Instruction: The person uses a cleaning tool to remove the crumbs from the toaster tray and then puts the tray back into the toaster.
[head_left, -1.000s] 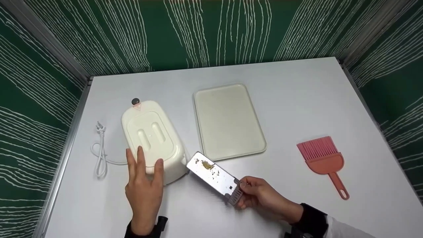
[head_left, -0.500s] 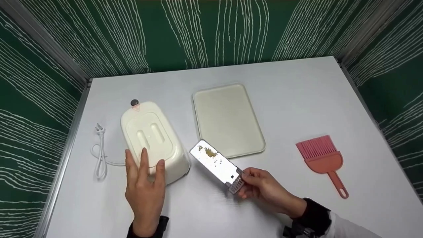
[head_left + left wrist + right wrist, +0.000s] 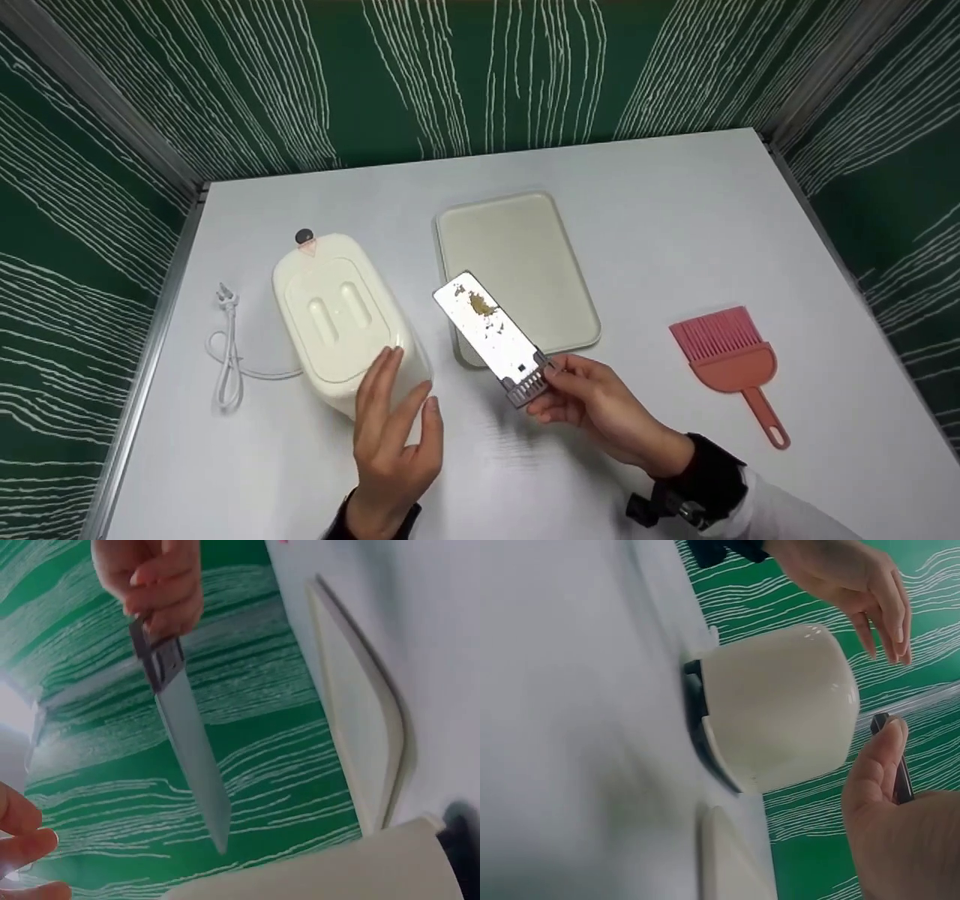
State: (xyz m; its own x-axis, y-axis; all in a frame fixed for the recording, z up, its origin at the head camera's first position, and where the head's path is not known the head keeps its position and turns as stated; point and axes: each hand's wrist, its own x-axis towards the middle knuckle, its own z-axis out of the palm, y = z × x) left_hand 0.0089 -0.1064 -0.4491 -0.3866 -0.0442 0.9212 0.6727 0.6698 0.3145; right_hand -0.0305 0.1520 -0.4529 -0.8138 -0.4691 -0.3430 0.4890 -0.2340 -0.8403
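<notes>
The right hand point(image 3: 592, 401) pinches the slotted grey handle point(image 3: 527, 387) of a metal crumb tray point(image 3: 501, 346) between thumb and curled fingers. The crumb tray reaches forward and leftward from that hand, raised in the air, and seen from above its far end overlaps the near left part of a beige flat tray point(image 3: 525, 262). Brown crumbs point(image 3: 481, 304) lie on the crumb tray, clustered toward the far end with specks scattered nearer the handle.

The left hand point(image 3: 397, 442), its fingers extended and holding nothing, hovers just beside the near end of a cream toaster point(image 3: 341, 300), apart from it in the right wrist view. Two oblong recesses mark the toaster's top; a dark knob point(image 3: 304, 236) shows at its far end, and a white cord point(image 3: 229, 367) lies looped at its left, ending in a plug point(image 3: 226, 294).

Well to the right lies a pink brush point(image 3: 731, 375). All these stand on a white counter point(image 3: 660, 225), enclosed by green walls point(image 3: 465, 75) streaked with white lines, with metal framing point(image 3: 825, 82) at the corners.
</notes>
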